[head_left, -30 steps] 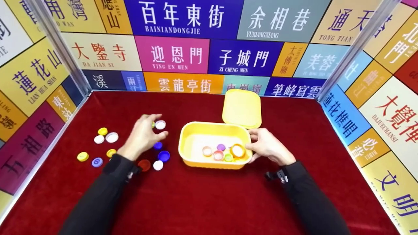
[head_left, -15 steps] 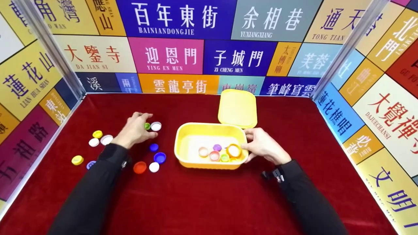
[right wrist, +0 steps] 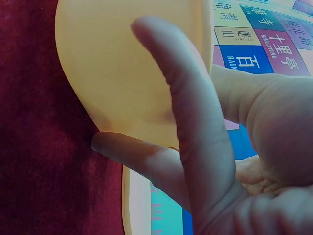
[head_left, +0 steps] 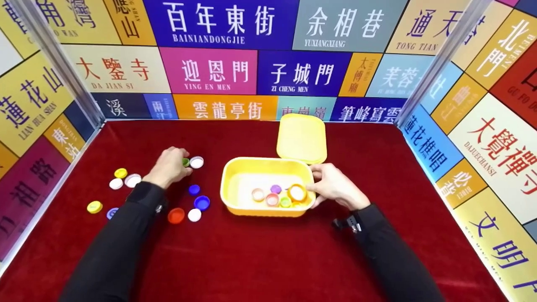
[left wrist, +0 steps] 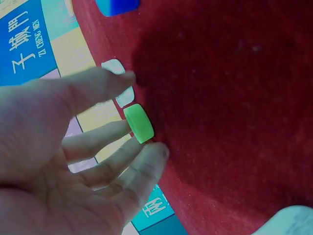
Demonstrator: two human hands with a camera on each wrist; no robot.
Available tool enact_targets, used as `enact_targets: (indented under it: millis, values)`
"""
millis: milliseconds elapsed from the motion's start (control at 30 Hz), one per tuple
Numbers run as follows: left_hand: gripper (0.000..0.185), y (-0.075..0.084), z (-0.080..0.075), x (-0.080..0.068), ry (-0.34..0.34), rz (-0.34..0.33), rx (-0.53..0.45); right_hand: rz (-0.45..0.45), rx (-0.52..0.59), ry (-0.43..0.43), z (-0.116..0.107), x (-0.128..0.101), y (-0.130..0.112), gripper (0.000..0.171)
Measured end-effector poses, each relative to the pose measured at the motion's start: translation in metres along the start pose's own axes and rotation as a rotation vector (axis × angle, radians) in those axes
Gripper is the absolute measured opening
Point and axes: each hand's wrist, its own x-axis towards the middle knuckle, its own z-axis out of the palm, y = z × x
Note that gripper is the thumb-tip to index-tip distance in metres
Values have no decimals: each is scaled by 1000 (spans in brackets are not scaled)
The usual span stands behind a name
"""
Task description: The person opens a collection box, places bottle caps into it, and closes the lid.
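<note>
My left hand [head_left: 168, 167] is low over the table, thumb and fingers spread around a green bottle cap [left wrist: 142, 122]. In the left wrist view a gap shows between thumb and cap, while the fingertips are right at its other side. A white cap [head_left: 196, 162] lies just beyond the thumb. My right hand [head_left: 337, 186] grips the right end of a yellow plastic box [head_left: 264, 212], its thumb lying along the wall in the right wrist view. Several caps, among them a purple one [head_left: 275, 189] and an orange one [head_left: 298, 193], lie inside the box's right half.
The box's yellow lid [head_left: 302, 138] lies behind it. Left of the box are blue caps [head_left: 202, 203], a red cap [head_left: 176, 215] and a white cap [head_left: 194, 215]. Farther left lie yellow caps [head_left: 95, 206] and others on the red tablecloth [head_left: 251, 260]. Sign-covered panels enclose the table.
My left hand has come down around the green cap, with thumb and fingers closer together. My right hand keeps its hold on the box. The whole head view has shifted slightly.
</note>
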Motion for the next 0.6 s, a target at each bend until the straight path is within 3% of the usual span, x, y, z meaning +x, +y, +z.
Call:
enact_targets:
  millis: [233,367,433,500,600]
  values:
    - [36,-9,1,0,48,-11,-6,22,1,4,-2,1,-1,50]
    - [32,-35,15,11,125,55,-19,17,-1,-1,-3,0,-2,50]
    - [32,-39,15,9,140,76,-26,19,0,-6,-3,0,-2,51]
    - [33,-39,12,3,149,86,-30,22,3,-9,-3,0,-2,51]
    - [35,-18,-6,-18,101,51,-44,18,3,-12,-2,1,-2,51]
